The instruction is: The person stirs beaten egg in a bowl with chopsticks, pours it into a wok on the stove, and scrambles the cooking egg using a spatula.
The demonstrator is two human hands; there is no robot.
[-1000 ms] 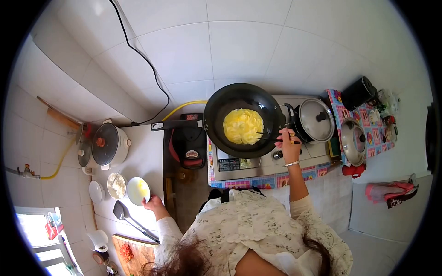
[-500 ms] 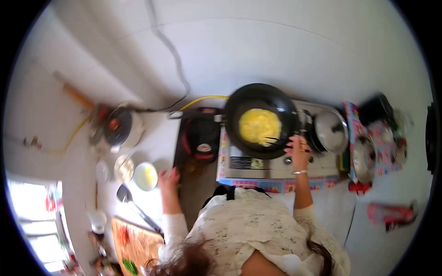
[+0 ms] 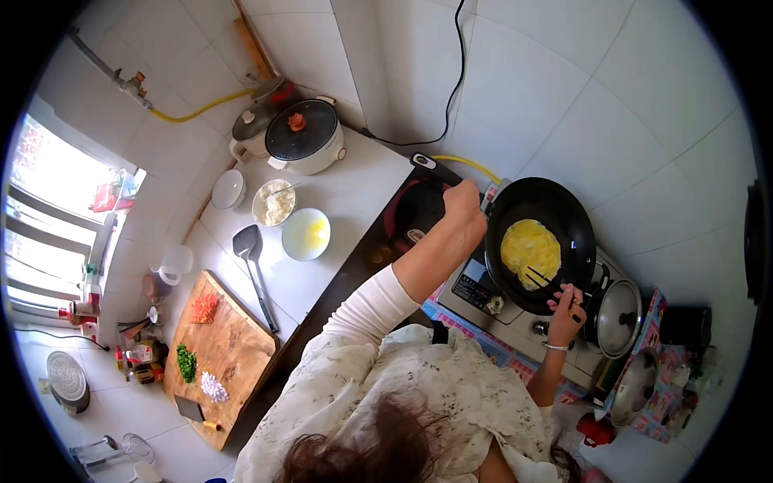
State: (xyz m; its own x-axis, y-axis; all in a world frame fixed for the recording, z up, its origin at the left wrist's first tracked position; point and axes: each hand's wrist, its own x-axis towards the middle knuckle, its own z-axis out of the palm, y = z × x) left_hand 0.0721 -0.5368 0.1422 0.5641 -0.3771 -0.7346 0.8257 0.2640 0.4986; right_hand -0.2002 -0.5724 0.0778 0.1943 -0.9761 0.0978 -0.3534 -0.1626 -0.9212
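Note:
My left hand (image 3: 464,208) is closed round the wok's handle (image 3: 423,162), at the left side of the black wok (image 3: 576,221). Yellow cooked egg (image 3: 527,248) lies in the wok's middle. In my right hand (image 3: 568,311) are dark chopsticks (image 3: 538,276), their tips on the lower edge of the egg. A white bowl (image 3: 306,234) with yellow egg residue stands on the counter, left of my left forearm, beside a bowl of white rice (image 3: 274,202).
A cutting board (image 3: 241,346) bears chopped red, green and pale pieces and a knife (image 3: 190,409). Near it lies a black spatula (image 3: 256,274). A lidded cooker (image 3: 304,137) stands behind the bowls; a lidded pot (image 3: 617,319) is right of the wok.
My left hand has left the white bowl and taken hold of the wok's handle. The view has turned toward the left counter. My right hand still holds the chopsticks at the egg.

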